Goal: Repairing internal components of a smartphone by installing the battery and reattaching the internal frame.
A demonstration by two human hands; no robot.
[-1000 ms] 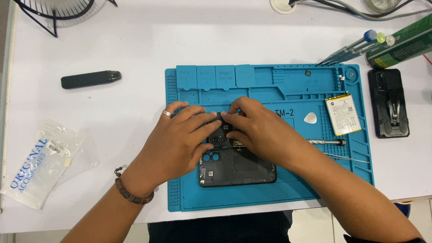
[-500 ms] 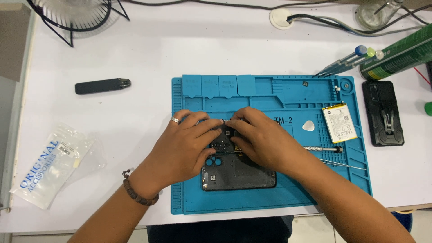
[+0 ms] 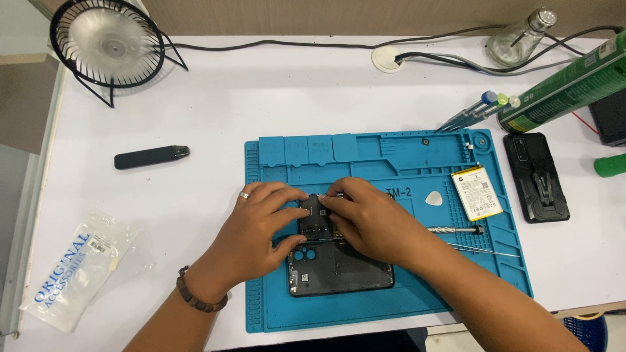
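matt blue rubbery mat point(image 3: 385, 306), smooth white tabletop point(image 3: 274, 91), clear glossy plastic bag point(image 3: 81, 267)

A small black-caged desk fan point(image 3: 107, 45) stands at the far left corner of the white table point(image 3: 261, 98), with a slim black stick-shaped device point(image 3: 151, 156) lying nearer and a clear plastic accessory bag point(image 3: 81, 267) at the near left edge. To the right lie a white guitar-pick-shaped pry tool point(image 3: 433, 198), a flat white battery point(image 3: 476, 192), a metal-tipped driver point(image 3: 455, 229) and a black rugged phone case point(image 3: 539, 177). Behind these are a bundle of screwdrivers point(image 3: 479, 109), a green tube point(image 3: 567, 88) and a glass bottle point(image 3: 518, 39).
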